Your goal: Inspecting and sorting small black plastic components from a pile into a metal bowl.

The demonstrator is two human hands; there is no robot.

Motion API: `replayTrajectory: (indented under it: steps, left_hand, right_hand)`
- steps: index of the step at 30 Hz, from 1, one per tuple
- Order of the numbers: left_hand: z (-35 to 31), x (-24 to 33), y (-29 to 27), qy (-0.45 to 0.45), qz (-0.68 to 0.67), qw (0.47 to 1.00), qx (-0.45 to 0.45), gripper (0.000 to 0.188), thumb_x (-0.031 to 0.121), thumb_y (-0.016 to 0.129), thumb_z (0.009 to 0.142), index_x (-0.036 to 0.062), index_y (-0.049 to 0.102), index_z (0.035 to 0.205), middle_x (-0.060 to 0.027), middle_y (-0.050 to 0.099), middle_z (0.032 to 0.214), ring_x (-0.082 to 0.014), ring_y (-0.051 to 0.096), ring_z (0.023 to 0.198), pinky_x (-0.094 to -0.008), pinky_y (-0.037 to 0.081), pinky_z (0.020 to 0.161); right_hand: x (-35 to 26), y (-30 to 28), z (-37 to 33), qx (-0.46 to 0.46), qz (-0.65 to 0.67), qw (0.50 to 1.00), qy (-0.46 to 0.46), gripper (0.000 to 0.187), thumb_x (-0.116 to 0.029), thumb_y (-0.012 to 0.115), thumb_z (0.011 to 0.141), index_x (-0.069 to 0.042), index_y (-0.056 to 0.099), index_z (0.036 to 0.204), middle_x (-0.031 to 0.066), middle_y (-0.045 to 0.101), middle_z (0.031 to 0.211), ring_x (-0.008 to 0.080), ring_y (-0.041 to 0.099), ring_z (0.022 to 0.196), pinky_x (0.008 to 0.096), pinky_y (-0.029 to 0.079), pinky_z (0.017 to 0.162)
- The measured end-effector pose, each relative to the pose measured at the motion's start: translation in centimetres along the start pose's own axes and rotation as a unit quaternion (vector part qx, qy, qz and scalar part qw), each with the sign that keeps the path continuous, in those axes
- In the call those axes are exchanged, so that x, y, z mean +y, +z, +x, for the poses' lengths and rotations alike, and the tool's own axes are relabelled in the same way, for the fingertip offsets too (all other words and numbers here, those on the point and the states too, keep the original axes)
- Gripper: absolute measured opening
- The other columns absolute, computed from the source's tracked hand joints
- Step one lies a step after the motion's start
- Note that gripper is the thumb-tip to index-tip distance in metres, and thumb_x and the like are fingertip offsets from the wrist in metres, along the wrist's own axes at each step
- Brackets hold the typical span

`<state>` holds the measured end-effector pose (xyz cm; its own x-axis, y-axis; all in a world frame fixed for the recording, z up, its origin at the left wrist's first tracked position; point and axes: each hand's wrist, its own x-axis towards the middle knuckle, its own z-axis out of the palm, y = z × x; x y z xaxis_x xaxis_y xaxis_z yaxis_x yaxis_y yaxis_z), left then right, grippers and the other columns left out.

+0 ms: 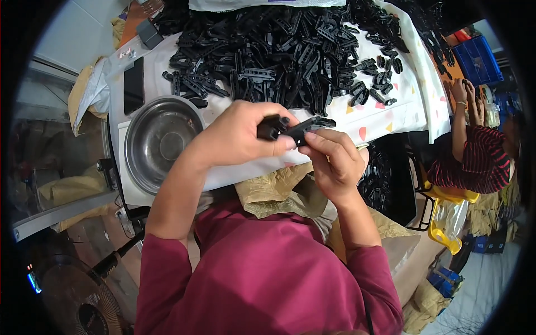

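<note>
Both hands are close together over the near edge of the table (pixel 385 125). My left hand (pixel 237 131) is closed around a bundle of slim black plastic pieces (pixel 270 128), their ends showing between thumb and fingers. With thumb and fingertips, my right hand (pixel 338 162) pinches a long black plastic piece (pixel 319 122), which meets or nearly touches the left thumb. Whether it is joined to the bundle I cannot tell. Just beyond the hands lies a big heap of similar black plastic pieces (pixel 273 61), with a smaller group (pixel 382 78) to its right.
At the left stand a metal bowl (pixel 134 162) and a dark phone (pixel 134 86). A black bin (pixel 403 192) of black parts sits right of my lap, where brown paper (pixel 273 190) lies. A fan (pixel 78 301) is at lower left. Another person (pixel 474 153) works at far right.
</note>
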<state>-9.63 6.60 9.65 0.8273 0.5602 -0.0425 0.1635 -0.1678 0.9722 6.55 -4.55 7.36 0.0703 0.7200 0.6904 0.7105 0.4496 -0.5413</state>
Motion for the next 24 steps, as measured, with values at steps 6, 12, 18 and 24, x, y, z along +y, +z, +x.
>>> replayTrajectory:
  steps: [6, 12, 18, 24]
  left_hand:
    - [-1.4, -2.2, 1.6, 0.132, 0.181, 0.97, 0.093, 0.034, 0.015, 0.077, 0.062, 0.002, 0.059, 0.087, -0.01, 0.062, 0.077, -0.0218, 0.062, 0.07, -0.0273, 0.047, 0.061]
    - [-4.0, -2.9, 0.7, 0.137, 0.205, 0.968, 0.054, 0.032, 0.016, 0.077, 0.064, 0.0019, 0.059, 0.087, -0.0097, 0.062, 0.076, -0.0228, 0.062, 0.069, -0.0312, 0.046, 0.061]
    - [-9.4, -2.7, -4.6, -0.027, 0.449, 0.865, 0.223, 0.031, 0.014, 0.073, 0.068, 0.0012, 0.061, 0.094, -0.0147, 0.063, 0.088, -0.028, 0.062, 0.08, -0.0322, 0.048, 0.072]
    - [-12.2, -7.1, -7.2, -0.086, 0.571, 0.774, 0.259, 0.034, 0.022, 0.071, 0.066, 0.008, 0.061, 0.096, -0.0092, 0.062, 0.085, -0.0283, 0.058, 0.083, -0.0364, 0.045, 0.074]
  right_hand:
    - [-0.3, 0.9, -0.3, 0.002, 0.073, 0.977, 0.201, 0.037, 0.001, 0.072, 0.068, 0.0, 0.057, 0.102, 0.0126, 0.057, 0.099, 0.0209, 0.061, 0.083, 0.0276, 0.052, 0.067]
    - [0.3, 1.8, -2.0, -0.164, 0.108, 0.976, 0.1, 0.035, -0.011, 0.074, 0.069, -0.001, 0.056, 0.098, 0.0098, 0.058, 0.093, 0.0235, 0.06, 0.079, 0.0313, 0.049, 0.065]
    - [12.4, -2.4, -1.1, -0.007, -0.156, 0.93, 0.332, 0.026, -0.015, 0.066, 0.077, -0.001, 0.059, 0.099, 0.0131, 0.064, 0.081, 0.0213, 0.062, 0.072, 0.03, 0.048, 0.067]
    - [17.8, -3.5, 0.7, -0.172, -0.336, 0.848, 0.372, 0.042, -0.031, 0.064, 0.073, -0.002, 0.054, 0.101, 0.0227, 0.062, 0.081, 0.0396, 0.06, 0.08, 0.0432, 0.046, 0.07]
